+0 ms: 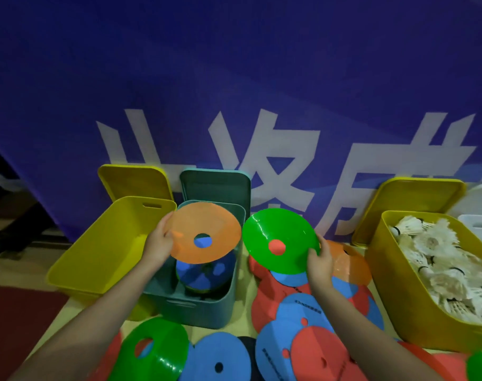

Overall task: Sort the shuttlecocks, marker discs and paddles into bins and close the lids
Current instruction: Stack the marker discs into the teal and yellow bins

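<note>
My left hand grips the rim of an orange marker disc and holds it over the open teal bin, where blue discs lie stacked. To the right of that bin, my right hand grips the edge of a green marker disc above a heap of red and blue discs and paddles. An open yellow bin on the right holds several white shuttlecocks.
An open yellow bin stands left of the teal one, nothing visible inside it. The lids of the yellow bins and of the teal bin lean against a blue banner. Another green disc lies near the front.
</note>
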`<state>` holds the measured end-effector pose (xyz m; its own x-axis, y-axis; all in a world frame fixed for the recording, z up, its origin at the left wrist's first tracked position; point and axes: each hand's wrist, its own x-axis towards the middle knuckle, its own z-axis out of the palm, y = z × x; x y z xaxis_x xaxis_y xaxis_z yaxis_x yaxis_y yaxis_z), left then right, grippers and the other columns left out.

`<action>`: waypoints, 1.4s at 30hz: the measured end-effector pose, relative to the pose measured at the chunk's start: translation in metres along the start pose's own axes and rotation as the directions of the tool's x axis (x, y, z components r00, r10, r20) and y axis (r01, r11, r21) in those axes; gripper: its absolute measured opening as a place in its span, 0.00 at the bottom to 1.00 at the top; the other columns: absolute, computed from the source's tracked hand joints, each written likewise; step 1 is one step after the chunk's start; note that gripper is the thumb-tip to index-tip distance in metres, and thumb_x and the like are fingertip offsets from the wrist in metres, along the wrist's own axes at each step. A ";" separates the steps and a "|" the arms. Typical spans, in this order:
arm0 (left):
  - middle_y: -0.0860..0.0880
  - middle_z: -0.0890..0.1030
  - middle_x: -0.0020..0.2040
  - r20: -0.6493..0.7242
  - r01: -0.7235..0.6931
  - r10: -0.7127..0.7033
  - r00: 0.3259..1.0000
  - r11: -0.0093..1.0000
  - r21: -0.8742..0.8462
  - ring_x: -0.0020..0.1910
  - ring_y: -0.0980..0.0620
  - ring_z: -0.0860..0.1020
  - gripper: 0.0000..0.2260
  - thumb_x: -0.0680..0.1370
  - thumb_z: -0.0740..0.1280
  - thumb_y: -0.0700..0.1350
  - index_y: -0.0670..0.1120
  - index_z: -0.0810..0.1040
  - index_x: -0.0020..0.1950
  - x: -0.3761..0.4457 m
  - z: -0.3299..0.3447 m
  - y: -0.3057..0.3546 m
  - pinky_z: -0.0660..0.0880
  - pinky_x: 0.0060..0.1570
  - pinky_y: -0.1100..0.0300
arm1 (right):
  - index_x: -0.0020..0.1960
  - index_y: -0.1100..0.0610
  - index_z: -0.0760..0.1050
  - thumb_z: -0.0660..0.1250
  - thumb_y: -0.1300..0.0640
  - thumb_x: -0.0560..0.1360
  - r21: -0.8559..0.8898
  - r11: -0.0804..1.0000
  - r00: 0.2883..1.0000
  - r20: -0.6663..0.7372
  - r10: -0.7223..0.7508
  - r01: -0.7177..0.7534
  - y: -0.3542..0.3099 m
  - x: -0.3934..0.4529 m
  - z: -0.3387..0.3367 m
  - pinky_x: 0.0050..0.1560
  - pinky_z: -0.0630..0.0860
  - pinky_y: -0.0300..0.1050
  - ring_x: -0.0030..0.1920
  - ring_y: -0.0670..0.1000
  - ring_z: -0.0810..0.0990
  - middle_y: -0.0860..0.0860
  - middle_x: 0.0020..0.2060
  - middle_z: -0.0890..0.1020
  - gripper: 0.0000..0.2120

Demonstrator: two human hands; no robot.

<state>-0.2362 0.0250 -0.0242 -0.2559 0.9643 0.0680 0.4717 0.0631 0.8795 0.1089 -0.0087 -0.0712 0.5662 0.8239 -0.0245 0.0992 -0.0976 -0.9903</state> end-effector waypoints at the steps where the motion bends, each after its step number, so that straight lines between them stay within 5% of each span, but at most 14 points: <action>1: 0.43 0.72 0.69 -0.005 0.003 -0.003 1.000 0.999 0.039 0.66 0.42 0.71 0.23 0.79 0.56 0.33 0.46 0.65 0.74 0.003 -0.003 -0.004 0.69 0.54 0.54 | 0.68 0.60 0.70 0.56 0.71 0.75 0.006 1.000 1.000 0.001 -0.018 0.018 0.000 0.000 0.004 0.53 0.69 0.44 0.54 0.51 0.74 0.54 0.58 0.77 0.23; 6: 0.38 0.75 0.64 0.077 -0.011 -0.008 0.997 0.971 0.239 0.58 0.37 0.75 0.23 0.79 0.58 0.36 0.46 0.64 0.74 0.022 -0.003 -0.035 0.73 0.51 0.49 | 0.67 0.60 0.70 0.55 0.72 0.75 -0.020 0.999 0.999 -0.012 -0.038 0.038 -0.007 -0.016 0.020 0.48 0.66 0.39 0.51 0.52 0.74 0.53 0.55 0.76 0.23; 10: 0.38 0.77 0.61 0.191 -0.046 -0.016 0.981 0.948 0.315 0.54 0.38 0.77 0.23 0.78 0.57 0.35 0.46 0.64 0.73 0.033 0.021 -0.048 0.73 0.47 0.52 | 0.68 0.59 0.69 0.56 0.70 0.76 -0.071 0.997 0.999 -0.021 -0.043 0.041 -0.003 -0.025 0.026 0.55 0.69 0.45 0.57 0.53 0.73 0.56 0.61 0.76 0.22; 18: 0.35 0.78 0.59 0.256 0.092 -0.160 0.953 0.962 0.258 0.57 0.36 0.76 0.16 0.77 0.63 0.34 0.38 0.72 0.64 0.052 0.058 -0.076 0.70 0.50 0.51 | 0.70 0.56 0.68 0.57 0.66 0.78 -0.167 0.986 1.000 0.001 -0.005 0.005 0.004 -0.051 0.035 0.55 0.69 0.42 0.56 0.49 0.72 0.53 0.62 0.75 0.21; 23: 0.36 0.80 0.55 0.314 0.114 -0.221 0.924 0.939 0.324 0.54 0.37 0.78 0.10 0.76 0.63 0.36 0.38 0.78 0.56 0.057 0.056 -0.089 0.72 0.50 0.51 | 0.70 0.55 0.67 0.56 0.66 0.79 -0.179 0.984 1.000 -0.021 0.005 -0.008 0.007 -0.055 0.045 0.40 0.70 0.31 0.49 0.44 0.76 0.49 0.56 0.75 0.20; 28: 0.38 0.74 0.63 0.322 -0.105 -0.001 0.947 0.943 0.314 0.63 0.40 0.72 0.17 0.78 0.64 0.39 0.41 0.73 0.67 0.065 0.040 -0.069 0.67 0.62 0.53 | 0.70 0.55 0.67 0.56 0.67 0.78 -0.199 0.978 0.997 -0.017 -0.073 0.069 -0.015 -0.047 0.068 0.45 0.70 0.36 0.47 0.44 0.74 0.51 0.57 0.76 0.22; 31: 0.40 0.72 0.63 0.292 -0.321 0.255 0.922 0.925 0.206 0.65 0.42 0.70 0.17 0.76 0.64 0.35 0.41 0.74 0.65 0.072 0.017 -0.063 0.64 0.66 0.55 | 0.70 0.56 0.66 0.57 0.69 0.76 -0.276 0.945 0.984 0.070 -0.164 0.177 -0.032 -0.039 0.090 0.44 0.72 0.39 0.46 0.47 0.75 0.53 0.56 0.78 0.24; 33: 0.40 0.71 0.64 0.257 -0.361 0.299 0.919 0.901 0.242 0.65 0.42 0.70 0.19 0.76 0.64 0.35 0.40 0.73 0.67 0.075 0.002 -0.067 0.64 0.67 0.54 | 0.72 0.57 0.64 0.57 0.70 0.75 -0.364 0.898 0.966 0.172 -0.195 0.247 -0.039 -0.036 0.111 0.45 0.73 0.47 0.45 0.53 0.76 0.57 0.55 0.79 0.26; 36: 0.39 0.70 0.67 0.258 -0.278 0.196 0.946 0.899 0.337 0.64 0.41 0.71 0.23 0.78 0.62 0.38 0.43 0.64 0.74 0.074 -0.010 -0.083 0.68 0.63 0.51 | 0.73 0.56 0.62 0.58 0.69 0.74 -0.460 0.809 0.913 0.344 -0.218 0.366 -0.041 -0.032 0.148 0.47 0.72 0.47 0.52 0.61 0.79 0.60 0.57 0.79 0.28; 38: 0.39 0.73 0.65 0.274 -0.203 0.114 0.955 0.923 0.326 0.55 0.41 0.76 0.25 0.80 0.59 0.39 0.46 0.59 0.76 0.069 -0.011 -0.093 0.73 0.51 0.52 | 0.75 0.55 0.58 0.57 0.68 0.74 -0.535 0.738 0.882 0.437 -0.175 0.411 -0.041 -0.033 0.173 0.47 0.72 0.48 0.54 0.62 0.79 0.62 0.58 0.79 0.31; 42: 0.39 0.78 0.59 0.236 -0.173 0.101 0.966 0.936 0.308 0.45 0.39 0.78 0.25 0.80 0.58 0.39 0.49 0.58 0.77 0.065 -0.008 -0.094 0.67 0.37 0.56 | 0.77 0.56 0.52 0.62 0.67 0.71 -0.631 0.657 0.843 0.537 -0.014 0.412 -0.036 -0.042 0.212 0.54 0.71 0.51 0.58 0.63 0.76 0.63 0.61 0.75 0.38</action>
<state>-0.3040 0.0795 -0.0992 -0.0003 0.9991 0.0432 0.7452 -0.0286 0.6662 -0.0919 0.0787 -0.0634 0.0367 0.9961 -0.0806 0.8150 -0.0766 -0.5744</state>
